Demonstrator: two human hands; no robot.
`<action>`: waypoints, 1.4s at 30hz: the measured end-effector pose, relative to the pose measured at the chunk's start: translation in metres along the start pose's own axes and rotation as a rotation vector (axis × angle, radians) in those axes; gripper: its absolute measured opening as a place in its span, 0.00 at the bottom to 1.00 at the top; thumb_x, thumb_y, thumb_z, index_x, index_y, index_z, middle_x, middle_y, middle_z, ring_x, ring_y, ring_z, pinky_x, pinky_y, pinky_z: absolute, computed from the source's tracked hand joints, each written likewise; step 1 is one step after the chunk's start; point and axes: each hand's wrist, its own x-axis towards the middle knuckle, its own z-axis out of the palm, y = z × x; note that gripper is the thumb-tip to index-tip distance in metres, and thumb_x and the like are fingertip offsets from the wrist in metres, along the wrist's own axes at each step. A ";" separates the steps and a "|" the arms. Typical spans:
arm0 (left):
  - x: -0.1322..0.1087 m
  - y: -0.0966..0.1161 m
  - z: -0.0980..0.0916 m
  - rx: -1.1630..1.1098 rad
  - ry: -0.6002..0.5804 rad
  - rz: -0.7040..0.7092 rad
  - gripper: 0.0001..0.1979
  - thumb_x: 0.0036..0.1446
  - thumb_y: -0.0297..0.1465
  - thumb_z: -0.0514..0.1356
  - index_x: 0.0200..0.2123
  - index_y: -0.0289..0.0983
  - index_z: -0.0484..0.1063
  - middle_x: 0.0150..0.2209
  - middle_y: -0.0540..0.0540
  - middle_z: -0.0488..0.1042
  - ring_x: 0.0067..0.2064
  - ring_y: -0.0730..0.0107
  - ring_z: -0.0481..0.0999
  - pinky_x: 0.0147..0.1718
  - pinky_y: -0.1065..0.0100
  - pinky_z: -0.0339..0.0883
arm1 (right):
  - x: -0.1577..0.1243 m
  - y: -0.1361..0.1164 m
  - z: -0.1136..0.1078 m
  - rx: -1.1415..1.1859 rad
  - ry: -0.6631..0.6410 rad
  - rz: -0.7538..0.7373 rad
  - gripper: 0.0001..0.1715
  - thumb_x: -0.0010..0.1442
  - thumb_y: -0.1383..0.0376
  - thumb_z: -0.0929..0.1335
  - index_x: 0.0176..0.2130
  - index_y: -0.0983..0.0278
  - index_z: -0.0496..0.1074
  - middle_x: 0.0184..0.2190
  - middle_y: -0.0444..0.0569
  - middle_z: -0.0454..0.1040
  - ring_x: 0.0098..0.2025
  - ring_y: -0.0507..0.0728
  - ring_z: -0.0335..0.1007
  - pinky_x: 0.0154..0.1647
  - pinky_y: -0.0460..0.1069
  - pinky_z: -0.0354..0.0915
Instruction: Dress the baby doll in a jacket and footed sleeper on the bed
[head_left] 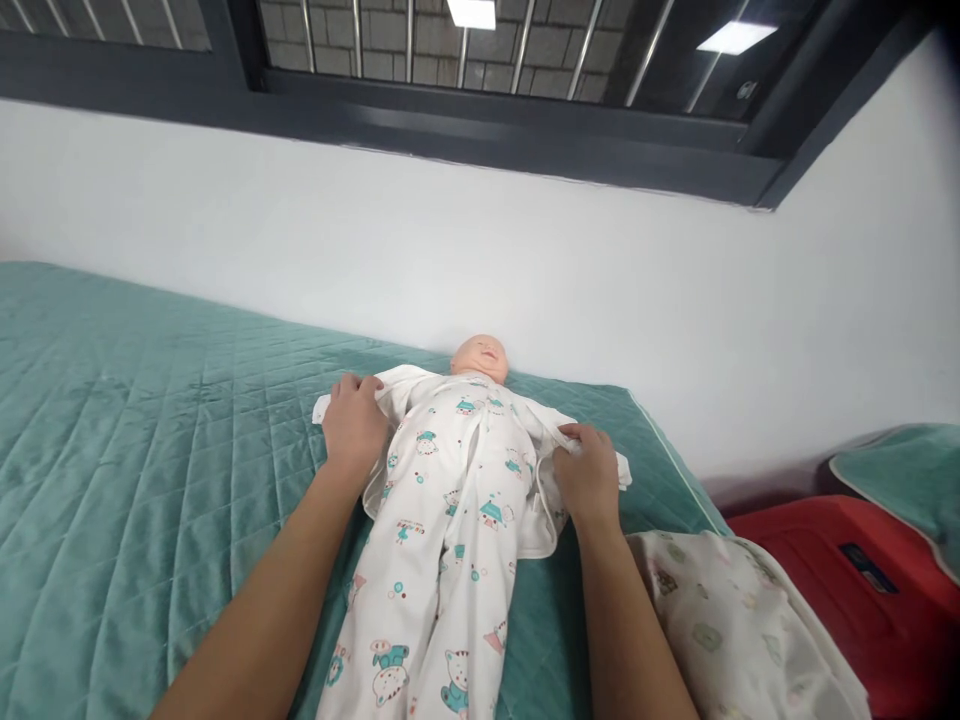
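Pink plastic baby doll (480, 358) lies face up on a green quilted cover (150, 450), its head close to the wall. White cloth clothing printed with teal and pink cartoon figures (450, 520) covers it from the neck down and runs past the lower edge of the view. The left hand (354, 425) has its fingers curled closed on one plain white sleeve (409, 382), spread out to the side. On the other side, the right hand (589, 470) pinches the opposite white sleeve (544, 415) between bent fingers and thumb. Near the right forearm sits a pale, patterned cloth bundle (720, 610); beyond it are a red case with a dark label (825, 560) and a loose piece of green fabric (907, 480). Behind rises a plain white wall (375, 240), topped by a dark grey window frame (480, 125) with upright metal bars (410, 40) and grey blockwork (442, 35) showing through the glass.
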 end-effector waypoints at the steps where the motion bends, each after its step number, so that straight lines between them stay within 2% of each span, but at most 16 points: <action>1: 0.000 0.001 0.000 0.010 0.026 0.037 0.18 0.58 0.23 0.51 0.48 0.39 0.74 0.50 0.36 0.69 0.53 0.46 0.68 0.44 0.54 0.67 | -0.002 -0.003 0.000 -0.041 0.026 -0.047 0.19 0.49 0.70 0.61 0.41 0.64 0.73 0.44 0.57 0.72 0.49 0.65 0.65 0.53 0.59 0.61; 4: 0.004 0.006 0.006 -0.046 0.086 0.219 0.16 0.61 0.27 0.52 0.49 0.40 0.74 0.58 0.39 0.66 0.61 0.48 0.62 0.56 0.50 0.61 | -0.009 -0.016 0.001 -0.084 0.112 -0.220 0.19 0.56 0.71 0.61 0.45 0.64 0.72 0.50 0.58 0.70 0.56 0.65 0.61 0.60 0.60 0.57; 6: 0.008 0.007 0.015 -0.110 0.040 0.346 0.15 0.64 0.30 0.53 0.50 0.41 0.74 0.60 0.41 0.66 0.63 0.52 0.60 0.59 0.52 0.58 | -0.011 -0.023 0.003 -0.075 0.108 -0.318 0.19 0.60 0.70 0.61 0.48 0.64 0.72 0.55 0.57 0.68 0.61 0.64 0.57 0.63 0.61 0.54; 8: 0.011 0.007 0.024 -0.142 -0.036 0.406 0.16 0.65 0.31 0.53 0.52 0.42 0.74 0.60 0.42 0.67 0.63 0.55 0.61 0.60 0.53 0.56 | -0.012 -0.025 0.007 -0.069 0.036 -0.387 0.20 0.62 0.69 0.60 0.50 0.62 0.72 0.59 0.55 0.66 0.64 0.64 0.53 0.64 0.62 0.55; 11: 0.015 0.004 0.032 -0.147 -0.094 0.414 0.18 0.64 0.27 0.53 0.54 0.44 0.72 0.60 0.45 0.70 0.60 0.59 0.65 0.62 0.53 0.53 | -0.010 -0.022 0.013 -0.092 -0.081 -0.444 0.23 0.64 0.70 0.58 0.53 0.60 0.72 0.61 0.53 0.64 0.65 0.64 0.51 0.63 0.62 0.56; 16: 0.019 0.001 0.033 -0.138 -0.082 0.401 0.20 0.60 0.23 0.54 0.53 0.45 0.74 0.58 0.46 0.72 0.57 0.59 0.69 0.57 0.57 0.58 | -0.011 -0.013 0.019 -0.256 -0.134 -0.340 0.26 0.67 0.64 0.57 0.60 0.62 0.67 0.63 0.57 0.63 0.66 0.67 0.52 0.65 0.64 0.52; 21: 0.024 -0.001 0.031 -0.088 -0.096 0.306 0.20 0.60 0.25 0.53 0.51 0.45 0.77 0.54 0.44 0.74 0.53 0.55 0.72 0.50 0.57 0.63 | -0.013 -0.008 0.020 -0.365 -0.195 -0.183 0.30 0.65 0.58 0.60 0.65 0.56 0.59 0.66 0.55 0.58 0.68 0.69 0.47 0.65 0.69 0.46; 26: 0.027 -0.009 0.024 -0.125 -0.102 0.256 0.20 0.63 0.25 0.48 0.48 0.41 0.78 0.51 0.44 0.77 0.51 0.55 0.73 0.50 0.57 0.63 | -0.012 -0.008 0.018 -0.398 -0.163 -0.081 0.30 0.64 0.50 0.61 0.63 0.53 0.62 0.64 0.55 0.60 0.66 0.70 0.51 0.64 0.69 0.47; 34: 0.031 -0.028 0.022 -0.103 -0.147 0.246 0.20 0.64 0.27 0.48 0.49 0.46 0.77 0.51 0.49 0.77 0.51 0.59 0.74 0.48 0.61 0.64 | -0.011 -0.010 0.016 -0.395 -0.113 -0.069 0.27 0.63 0.50 0.62 0.60 0.51 0.66 0.59 0.54 0.64 0.61 0.69 0.58 0.62 0.65 0.51; 42: 0.023 -0.027 0.020 -0.066 -0.070 0.276 0.22 0.60 0.22 0.50 0.49 0.45 0.76 0.54 0.46 0.73 0.54 0.57 0.70 0.51 0.58 0.61 | -0.009 -0.005 0.025 -0.366 -0.105 -0.072 0.27 0.63 0.53 0.63 0.60 0.51 0.65 0.59 0.55 0.64 0.62 0.70 0.56 0.61 0.70 0.48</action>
